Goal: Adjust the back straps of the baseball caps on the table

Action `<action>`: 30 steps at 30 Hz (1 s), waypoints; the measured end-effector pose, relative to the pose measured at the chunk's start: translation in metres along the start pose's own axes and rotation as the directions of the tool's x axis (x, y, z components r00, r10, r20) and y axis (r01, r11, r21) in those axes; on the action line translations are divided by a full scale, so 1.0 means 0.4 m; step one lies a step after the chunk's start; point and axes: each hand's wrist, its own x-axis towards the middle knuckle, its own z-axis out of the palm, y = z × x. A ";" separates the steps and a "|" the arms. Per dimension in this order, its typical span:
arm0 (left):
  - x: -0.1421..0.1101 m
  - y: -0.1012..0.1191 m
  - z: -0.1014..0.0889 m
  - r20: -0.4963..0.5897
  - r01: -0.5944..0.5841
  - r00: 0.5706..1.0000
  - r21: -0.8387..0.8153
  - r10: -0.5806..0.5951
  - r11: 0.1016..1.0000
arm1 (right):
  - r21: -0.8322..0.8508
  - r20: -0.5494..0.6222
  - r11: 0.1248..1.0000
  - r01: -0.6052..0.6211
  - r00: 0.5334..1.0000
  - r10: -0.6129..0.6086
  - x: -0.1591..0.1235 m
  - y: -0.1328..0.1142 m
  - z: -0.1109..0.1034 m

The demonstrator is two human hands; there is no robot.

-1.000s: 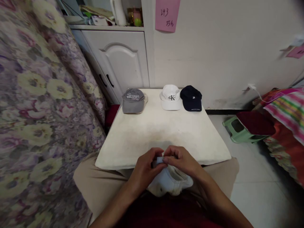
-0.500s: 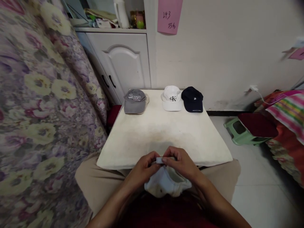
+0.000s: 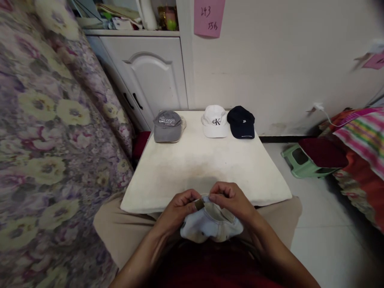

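A pale blue cap (image 3: 210,226) rests upside down in my lap at the near edge of the white table (image 3: 180,172). My left hand (image 3: 180,208) pinches the cap's back strap and its small metal buckle. My right hand (image 3: 232,200) pinches the strap's other end, fingers curled. The two hands meet over the cap's back opening. At the table's far edge stand a grey cap (image 3: 168,126), a white cap (image 3: 215,122) with black letters and a dark navy cap (image 3: 241,122).
A flowered bedspread (image 3: 51,132) fills the left side. Behind the table stand a white cupboard (image 3: 150,76) and a wall with a pink note (image 3: 209,18). A green stool (image 3: 303,162) and striped bedding (image 3: 363,140) lie to the right.
The cap has turned in my hands, showing more of its pale blue crown. Both hands stay pinched at the back strap, and the buckle shows by my left fingers.
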 end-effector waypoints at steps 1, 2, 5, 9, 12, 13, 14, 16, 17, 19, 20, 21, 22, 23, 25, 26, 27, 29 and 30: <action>0.000 0.002 0.001 -0.001 0.000 1.000 0.006 0.000 1.000 | 0.001 0.004 1.000 0.002 1.000 -0.002 0.000 0.000 0.002; 0.000 0.005 0.003 -0.002 -0.003 1.000 0.011 0.003 1.000 | 0.003 0.007 1.000 0.002 1.000 -0.002 0.001 0.000 0.003; 0.000 0.011 0.005 0.007 -0.022 1.000 0.019 0.021 1.000 | 0.021 0.022 1.000 -0.010 1.000 0.010 0.002 -0.001 0.002; 0.000 0.006 -0.001 0.028 -0.025 0.999 0.031 0.024 0.999 | 0.106 0.057 0.994 -0.020 0.998 0.014 0.004 0.003 0.000; 0.000 0.000 -0.007 0.039 -0.018 0.999 0.028 0.017 0.999 | 0.168 0.070 0.985 -0.028 0.997 0.016 0.007 0.010 0.000; 0.000 -0.001 -0.008 0.043 -0.016 0.999 0.025 0.015 1.000 | 0.176 0.074 0.984 -0.031 0.997 0.018 0.008 0.013 0.000; 0.000 -0.001 -0.009 0.045 -0.014 0.999 0.026 0.013 1.000 | 0.175 0.076 0.984 -0.033 0.997 0.020 0.009 0.014 0.000; 0.000 0.000 -0.010 0.048 -0.015 0.999 0.034 0.013 0.999 | 0.168 0.077 0.985 -0.036 0.997 0.023 0.011 0.016 0.000; 0.000 0.001 -0.010 0.049 -0.016 0.999 0.042 0.014 0.999 | 0.166 0.076 0.985 -0.038 0.997 0.026 0.011 0.016 0.001; 0.001 0.003 -0.009 0.044 -0.017 0.999 0.057 0.015 0.998 | 0.164 0.072 0.986 -0.040 0.997 0.028 0.011 0.015 0.001; 0.002 0.003 -0.008 0.041 -0.018 0.999 0.061 0.015 0.998 | 0.164 0.071 0.986 -0.038 0.997 0.027 0.011 0.015 0.002; 0.002 0.004 -0.008 0.040 -0.019 0.999 0.064 0.016 0.998 | 0.164 0.070 0.986 -0.038 0.997 0.026 0.011 0.014 0.002; 0.003 0.004 -0.008 0.040 -0.022 0.999 0.067 0.019 0.998 | 0.165 0.071 0.986 -0.038 0.997 0.027 0.011 0.014 0.002; 0.004 0.005 -0.007 0.043 -0.026 0.999 0.073 0.023 0.997 | 0.167 0.076 0.985 -0.040 0.997 0.027 0.011 0.015 0.002; 0.005 0.007 -0.007 0.044 -0.035 0.999 0.096 0.031 0.995 | 0.181 0.094 0.982 -0.047 0.995 0.031 0.012 0.017 0.001; 0.005 0.008 -0.006 0.043 -0.037 0.999 0.114 0.032 0.993 | 0.191 0.103 0.980 -0.052 0.994 0.032 0.013 0.019 0.000; 0.006 0.010 -0.006 0.043 -0.039 0.999 0.132 0.033 0.991 | 0.201 0.107 0.978 -0.055 0.994 0.034 0.014 0.021 -0.001; 0.006 0.014 -0.004 0.045 -0.037 0.999 0.163 0.031 0.986 | 0.219 0.104 0.974 -0.061 0.994 0.039 0.016 0.026 -0.003; 0.006 0.016 -0.003 0.046 -0.036 0.999 0.177 0.028 0.984 | 0.226 0.101 0.972 -0.066 0.994 0.044 0.017 0.028 -0.004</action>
